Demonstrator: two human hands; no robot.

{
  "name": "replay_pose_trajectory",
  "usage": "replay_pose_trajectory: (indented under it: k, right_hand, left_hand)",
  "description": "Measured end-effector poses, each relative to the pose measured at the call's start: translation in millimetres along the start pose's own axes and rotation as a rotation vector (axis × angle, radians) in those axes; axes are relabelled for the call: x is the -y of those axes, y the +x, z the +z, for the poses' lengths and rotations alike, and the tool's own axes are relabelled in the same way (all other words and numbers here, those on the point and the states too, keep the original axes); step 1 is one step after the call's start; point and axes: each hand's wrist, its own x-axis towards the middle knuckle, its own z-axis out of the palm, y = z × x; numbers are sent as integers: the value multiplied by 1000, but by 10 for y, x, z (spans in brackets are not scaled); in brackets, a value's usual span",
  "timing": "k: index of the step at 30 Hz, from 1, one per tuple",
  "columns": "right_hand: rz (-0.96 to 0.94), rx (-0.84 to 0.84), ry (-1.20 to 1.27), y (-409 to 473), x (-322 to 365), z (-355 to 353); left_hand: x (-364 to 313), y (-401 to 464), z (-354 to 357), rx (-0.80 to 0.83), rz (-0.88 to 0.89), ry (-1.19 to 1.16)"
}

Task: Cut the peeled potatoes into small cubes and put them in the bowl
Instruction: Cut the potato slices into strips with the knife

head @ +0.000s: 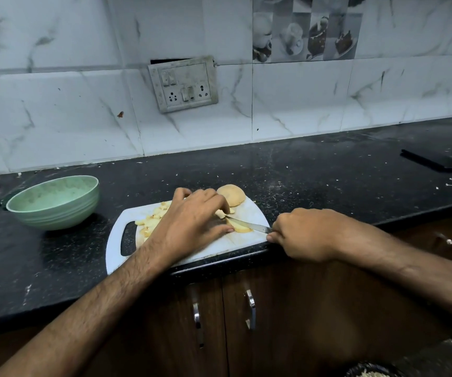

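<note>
**Potato dicing, mid-slice on the board**

Head cam: the left hand [192,221] lies over a potato piece [242,227] on the white cutting board [235,244], fingers curled and bunched together, pinning it down. At 3 o'clock from it, the right hand [303,235] is wrapped tight round the handle of a knife [249,226], blade lying across the piece. Diced cubes [152,219] are piled at 9 o'clock of the left hand. A whole peeled potato [231,195] sits at the board's 12 o'clock edge. The green bowl [54,202] is off at 9 o'clock on the black counter [328,180].
</note>
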Motion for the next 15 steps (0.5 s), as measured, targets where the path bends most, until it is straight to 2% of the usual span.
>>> replay_pose_trajectory:
  k: [5,8,13,15]
  right_hand:
    - [19,39,141,-5,-37,43]
    - [48,0,98,-41,9,126]
    - [68,34,163,-51,22,83]
    - [68,10,91,-93,68,76]
  left_hand:
    - [-34,8,20,22,126,-19]
    - [-46,21,25,60,121,-35]
    - [-41,24,43,62,125,-45]
    - [-52,25,42,56,125,-52]
